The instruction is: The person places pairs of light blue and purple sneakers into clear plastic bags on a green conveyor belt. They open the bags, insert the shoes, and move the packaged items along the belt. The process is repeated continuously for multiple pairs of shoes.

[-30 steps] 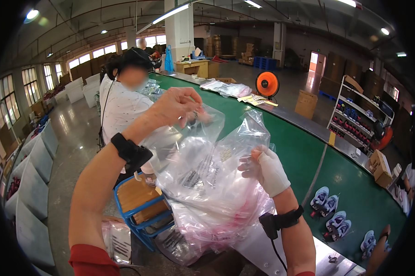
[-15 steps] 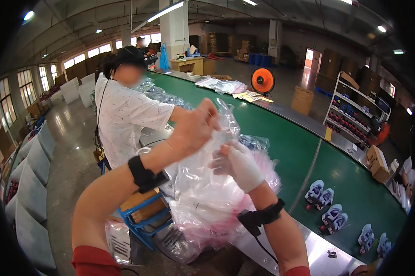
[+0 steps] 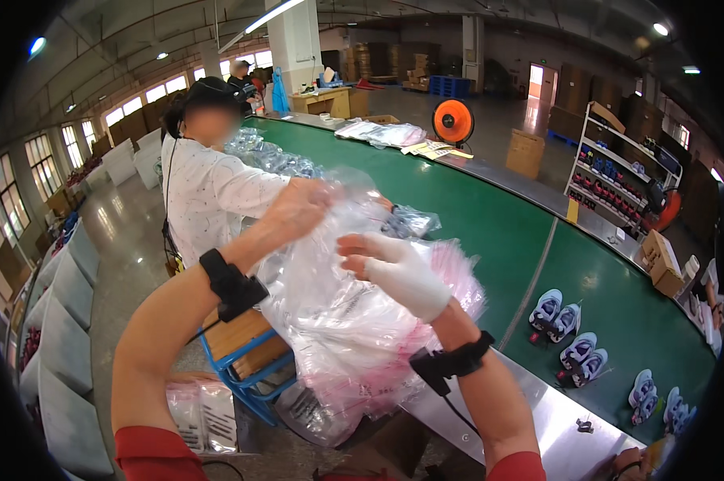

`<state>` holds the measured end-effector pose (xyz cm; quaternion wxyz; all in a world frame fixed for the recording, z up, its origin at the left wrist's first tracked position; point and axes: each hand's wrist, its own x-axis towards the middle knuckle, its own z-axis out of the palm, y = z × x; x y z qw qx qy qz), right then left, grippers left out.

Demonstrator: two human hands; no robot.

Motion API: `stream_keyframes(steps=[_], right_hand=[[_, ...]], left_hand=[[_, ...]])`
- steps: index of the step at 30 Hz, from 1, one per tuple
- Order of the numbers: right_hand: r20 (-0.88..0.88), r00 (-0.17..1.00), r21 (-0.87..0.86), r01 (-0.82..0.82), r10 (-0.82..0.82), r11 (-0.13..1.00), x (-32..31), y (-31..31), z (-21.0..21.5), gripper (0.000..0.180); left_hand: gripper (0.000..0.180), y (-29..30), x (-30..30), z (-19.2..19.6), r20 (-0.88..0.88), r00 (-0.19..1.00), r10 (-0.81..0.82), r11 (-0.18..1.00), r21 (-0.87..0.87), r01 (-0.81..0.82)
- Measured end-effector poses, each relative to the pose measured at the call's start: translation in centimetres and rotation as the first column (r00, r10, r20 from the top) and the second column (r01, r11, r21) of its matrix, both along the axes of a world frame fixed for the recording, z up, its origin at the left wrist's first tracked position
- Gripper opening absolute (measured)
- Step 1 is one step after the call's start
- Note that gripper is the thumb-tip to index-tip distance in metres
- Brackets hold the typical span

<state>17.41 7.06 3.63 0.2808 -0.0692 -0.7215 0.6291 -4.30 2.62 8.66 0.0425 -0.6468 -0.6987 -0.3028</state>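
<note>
A large heap of clear plastic bags [image 3: 354, 309] with pink edges lies in front of me, overhanging the near side of the work line. My bare left hand [image 3: 298, 210], slightly blurred, pinches the top of a clear bag at the heap's far end. Just right of it, my right hand [image 3: 402, 272] in a white glove hovers over the bags with its fingers apart, holding nothing that I can see. Black straps circle both wrists.
A co-worker in a white shirt [image 3: 210, 180] reaches over the green belt [image 3: 490, 232] from the left. Pairs of shoes [image 3: 556, 315] stand on the belt at right. A blue-framed stool [image 3: 246, 341] is below the bags; an orange fan [image 3: 453, 122] stands beyond.
My left hand has moved left and slightly down with the bag's top. The right hand has shifted left, and its fingers have come apart.
</note>
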Motion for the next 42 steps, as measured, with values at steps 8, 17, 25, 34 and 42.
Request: stream_keyframes(steps=[8, 17, 25, 34, 42], right_hand=[[0.091, 0.938, -0.139, 0.345, -0.335, 0.928, 11.2, 2.1, -2.3, 0.026], [0.150, 0.861, -0.279, 0.509, -0.486, 0.815, 18.8, -0.6, -5.7, 0.021], [0.129, 0.834, -0.292, 0.548, -0.536, 0.784, 22.0, -1.3, -8.7, 0.020], [0.143, 0.815, -0.370, 0.570, -0.561, 0.734, 23.7, -2.3, -10.8, 0.023], [0.188, 0.786, -0.385, 0.611, -0.589, 0.692, 25.3, -2.7, -11.8, 0.022]], left_hand=[[0.014, 1.1, -3.3, 5.5, -0.569, 0.650, 0.503, 0.839, 0.501, -0.210], [0.020, 4.9, 10.0, -9.7, -0.113, 0.972, -0.207, 0.924, -0.349, 0.156], [0.047, 5.4, 12.8, -8.8, 0.221, 0.964, -0.148, 0.666, -0.699, 0.262], [0.035, 4.9, 9.1, -10.6, 0.522, 0.852, -0.045, 0.708, -0.585, 0.396], [0.024, 5.6, 5.5, -10.8, 0.439, 0.887, 0.146, 0.757, -0.626, 0.186]])
